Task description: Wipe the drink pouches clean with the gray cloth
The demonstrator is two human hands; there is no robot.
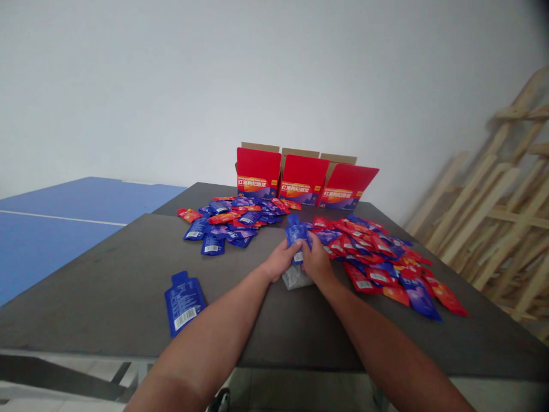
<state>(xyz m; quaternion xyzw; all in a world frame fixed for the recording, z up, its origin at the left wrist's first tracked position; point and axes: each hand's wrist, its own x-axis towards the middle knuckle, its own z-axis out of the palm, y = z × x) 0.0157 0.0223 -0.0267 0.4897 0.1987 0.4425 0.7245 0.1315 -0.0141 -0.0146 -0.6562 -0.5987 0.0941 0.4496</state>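
Note:
Both my hands meet over the middle of the table around one blue pouch (pixel 295 232) with a white barcode label. My left hand (pixel 282 258) grips its left side, and my right hand (pixel 316 257) grips its right side. Under my hands lies a crumpled clear plastic bag (pixel 295 279); its contents cannot be made out. To the right of my right hand spreads a heap of red and blue pouches (pixel 373 246). A second mixed pile of pouches (pixel 240 220) lies beyond my left hand. A single blue pouch (pixel 184 300) rests near my left forearm.
Three red cartons with raised flaps stand in a row at the back: a left carton (pixel 258 171), a middle carton (pixel 303 177) and a right carton (pixel 343 186). A blue table (pixel 77 217) adjoins on the left. Wooden slats (pixel 497 217) lean against the wall at right.

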